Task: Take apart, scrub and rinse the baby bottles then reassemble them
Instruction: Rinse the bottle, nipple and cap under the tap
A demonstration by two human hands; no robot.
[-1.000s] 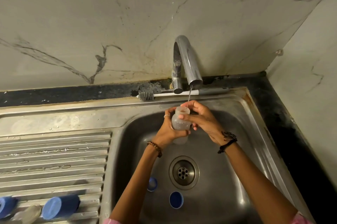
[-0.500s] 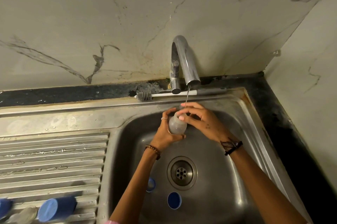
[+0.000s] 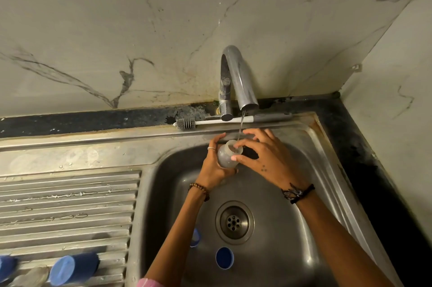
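The step in hand is the rinse. The left hand (image 3: 214,170) grips the bottle (image 3: 228,154) round its body and holds it over the sink (image 3: 311,151), tilted, with the open mouth up under the tap (image 3: 238,78). A thin stream of water (image 3: 240,125) falls into the mouth. The right hand (image 3: 266,158) is at the neck of the bottle: the fingers are spread, and the thumb and one fingertip touch the rim, so it steadies the bottle more than it holds it.

The next move, it seems, is to let the water fill a little, swirl it, and pour it out into the sink. The left hand must keep a firm grip, because the wet plastic is probably slippery.

The count: one bottle in the hands, one brush (image 3: 187,123) lying on the ledge behind the sink, one drain (image 3: 234,222). Two blue caps lie in the sink, one (image 3: 225,258) near the drain and one (image 3: 196,237) half hidden by the left arm. On the drainboard (image 3: 70,205) there are two blue parts (image 3: 74,268) and one clear piece (image 3: 31,276), which is too blurred to name.
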